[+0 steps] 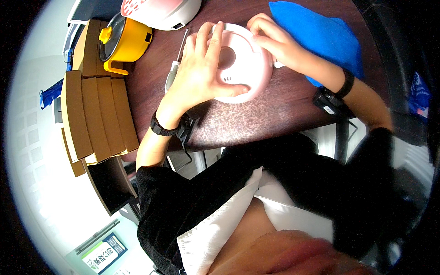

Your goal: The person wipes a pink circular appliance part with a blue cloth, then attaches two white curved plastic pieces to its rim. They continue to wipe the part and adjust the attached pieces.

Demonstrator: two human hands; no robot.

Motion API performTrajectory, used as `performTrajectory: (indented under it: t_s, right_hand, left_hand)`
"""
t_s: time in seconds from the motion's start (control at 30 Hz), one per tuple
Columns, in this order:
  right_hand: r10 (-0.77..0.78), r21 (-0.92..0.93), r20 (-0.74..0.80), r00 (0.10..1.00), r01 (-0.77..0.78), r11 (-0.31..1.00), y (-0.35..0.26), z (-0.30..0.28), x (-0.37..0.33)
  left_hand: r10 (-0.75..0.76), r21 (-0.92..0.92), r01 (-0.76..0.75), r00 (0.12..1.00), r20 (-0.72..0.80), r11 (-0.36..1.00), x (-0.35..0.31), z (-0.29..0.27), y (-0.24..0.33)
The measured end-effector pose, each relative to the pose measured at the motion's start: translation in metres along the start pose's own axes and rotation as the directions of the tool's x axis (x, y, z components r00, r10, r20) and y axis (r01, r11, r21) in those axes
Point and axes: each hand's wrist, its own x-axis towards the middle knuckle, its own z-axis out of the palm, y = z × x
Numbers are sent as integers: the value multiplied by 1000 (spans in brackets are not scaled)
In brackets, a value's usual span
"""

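A round pink-and-white appliance (250, 68) with a dark-looking round centre and small slots lies on the dark wooden table. Spread over its left side is my left hand (201, 64), fingers stretched toward the far rim and thumb across the near part. My right hand (270, 36) is at the far right rim, its fingers bent and closed against the edge; the fingertips are partly hidden. A small white part (277, 64) sticks out at the right side, below my right hand. Left of my left hand lies a screwdriver (173, 74) with a light handle and thin metal shaft.
A blue cloth (321, 36) lies at the right, by my right forearm. Far left stand a yellow pot (133, 41) with a lid and a pink-and-white cooker (160, 11). Brown cardboard boxes (98, 119) line the left table edge. The table's near edge (256, 140) curves before me.
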Motion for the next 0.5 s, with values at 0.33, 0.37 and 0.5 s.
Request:
performTrajectory:
  t_s: [0.33, 0.37, 0.5]
  right_hand:
    - [-54, -35, 34, 998, 55, 998, -1, -3, 1]
    - [-52, -33, 40, 998, 53, 998, -3, -3, 1]
    - [-67, -46, 50, 997, 69, 997, -4, -4, 1]
  left_hand:
    - [-5, -27, 5, 1000, -1, 1000, -2, 1, 2]
    - [-5, -31, 5, 1000, 0, 1000, -2, 1, 1]
    - [-13, -49, 12, 1000, -13, 999, -2, 1, 3]
